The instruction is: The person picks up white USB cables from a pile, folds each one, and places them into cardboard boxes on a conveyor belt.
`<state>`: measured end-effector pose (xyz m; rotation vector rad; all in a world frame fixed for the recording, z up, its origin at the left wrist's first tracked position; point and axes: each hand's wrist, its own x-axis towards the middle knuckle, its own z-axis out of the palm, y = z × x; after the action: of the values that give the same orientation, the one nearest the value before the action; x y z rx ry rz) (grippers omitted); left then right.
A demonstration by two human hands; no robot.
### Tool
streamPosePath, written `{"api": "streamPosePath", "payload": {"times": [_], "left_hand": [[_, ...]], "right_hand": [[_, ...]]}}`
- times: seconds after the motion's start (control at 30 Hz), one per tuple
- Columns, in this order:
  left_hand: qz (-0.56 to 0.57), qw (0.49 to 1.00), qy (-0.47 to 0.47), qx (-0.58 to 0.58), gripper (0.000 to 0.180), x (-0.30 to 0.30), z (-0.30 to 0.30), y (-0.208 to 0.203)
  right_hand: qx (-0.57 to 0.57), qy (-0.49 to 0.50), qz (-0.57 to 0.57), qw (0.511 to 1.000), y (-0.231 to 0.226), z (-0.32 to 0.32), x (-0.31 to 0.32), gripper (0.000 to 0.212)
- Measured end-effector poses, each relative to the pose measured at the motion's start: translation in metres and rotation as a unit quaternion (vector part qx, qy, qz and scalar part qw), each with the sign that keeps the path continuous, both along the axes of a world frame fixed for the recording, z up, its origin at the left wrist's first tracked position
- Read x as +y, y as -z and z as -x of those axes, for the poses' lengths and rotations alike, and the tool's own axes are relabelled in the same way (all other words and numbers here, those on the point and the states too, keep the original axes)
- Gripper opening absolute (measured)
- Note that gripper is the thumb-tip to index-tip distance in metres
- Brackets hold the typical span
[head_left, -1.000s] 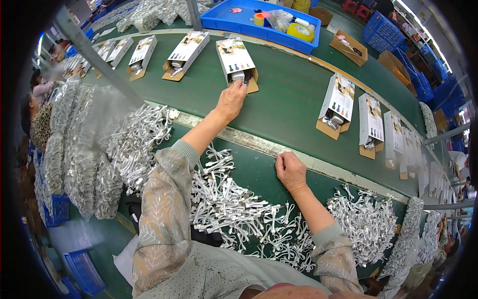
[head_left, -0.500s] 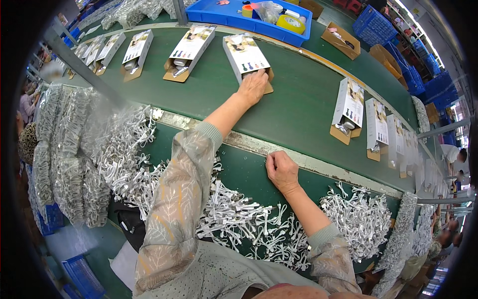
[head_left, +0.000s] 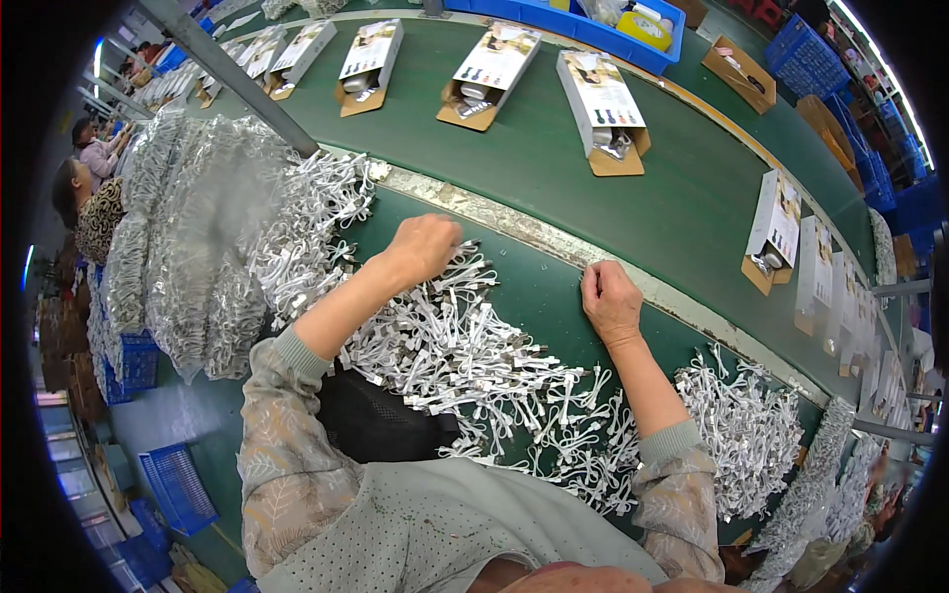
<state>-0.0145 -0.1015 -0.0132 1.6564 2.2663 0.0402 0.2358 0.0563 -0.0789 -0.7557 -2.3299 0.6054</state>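
Note:
My left hand [head_left: 425,247] is bent over the upper edge of a large heap of short white charging cables [head_left: 465,341], its fingers curled down and partly hidden. My right hand [head_left: 610,299] rests at the worn rim of the belt, fingers folded in a closed grip; whatever lies inside cannot be seen. On the green conveyor beyond, an open white printed box [head_left: 600,94] lies with its brown flap toward me and a clear bag with something grey in its mouth. Another open box [head_left: 491,69] lies to its left, a light-coloured device showing inside.
More open boxes [head_left: 776,232] line the green belt [head_left: 682,198] on both sides. A second cable heap [head_left: 741,435] lies right of my right arm. Bagged cables [head_left: 213,247] are stacked at left beside a metal post [head_left: 232,79]. A blue tray [head_left: 554,20] stands beyond the belt.
My left hand has left the box's open end and come back to the cable heap. The view has swung left, shifting the scene rightward. My right hand stays closed by the belt's rim.

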Motion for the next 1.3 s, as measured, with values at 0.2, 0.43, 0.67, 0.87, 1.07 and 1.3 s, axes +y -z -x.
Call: {"api": "streamPosePath", "payload": {"times": [0.2, 0.43, 0.67, 0.87, 1.07, 1.3], "left_hand": [[0.03, 0.996, -0.071, -0.04, 0.013, -0.014, 0.0, -0.015], [-0.007, 0.998, -0.069, -0.014, 0.011, -0.025, 0.008, -0.016], [-0.161, 0.981, -0.098, -0.041, 0.017, 0.087, -0.005, -0.008], [-0.223, 0.958, -0.178, -0.034, 0.017, 0.211, -0.008, 0.044], [-0.338, 0.929, -0.061, -0.14, 0.031, 0.192, -0.018, 0.038], [-0.079, 0.985, -0.133, 0.077, 0.027, 0.016, 0.001, -0.016]], "right_hand": [[-0.008, 0.004, -0.009, 1.0, 0.005, -0.003, 0.0, 0.01], [0.003, 0.005, -0.005, 1.0, -0.001, 0.0, 0.001, 0.011], [0.002, 0.006, -0.011, 1.0, 0.002, -0.001, 0.004, 0.01], [-0.005, 0.002, -0.001, 1.0, 0.001, -0.002, -0.002, 0.011], [0.007, -0.006, 0.007, 1.0, 0.001, -0.001, 0.0, 0.01], [0.01, 0.003, -0.007, 1.0, 0.004, -0.003, 0.005, 0.011]]}}
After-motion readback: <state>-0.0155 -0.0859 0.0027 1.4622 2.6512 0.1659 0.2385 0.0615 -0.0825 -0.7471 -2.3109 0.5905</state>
